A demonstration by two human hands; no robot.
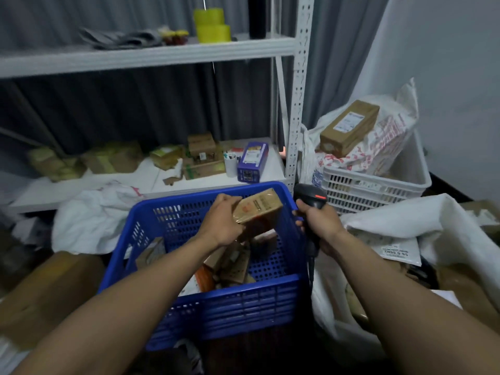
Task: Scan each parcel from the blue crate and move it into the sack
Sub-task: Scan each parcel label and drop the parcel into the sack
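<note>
My left hand [223,220] grips a brown cardboard parcel [261,208] and holds it tilted above the blue crate [216,307]. Several more brown parcels [232,266] lie at the bottom of the crate. My right hand [320,226] grips a black handheld scanner [311,198] by its handle, just right of the crate's rim, its head beside the held parcel. A white sack [405,220] lies open at the right, with a white mailer [397,250] on it.
A white crate [378,182] at the back right holds a printed bag with a long brown box [349,128] on top. A white metal shelf [162,180] behind carries boxes and yellow tape rolls [212,25]. A large carton [46,288] sits on the left.
</note>
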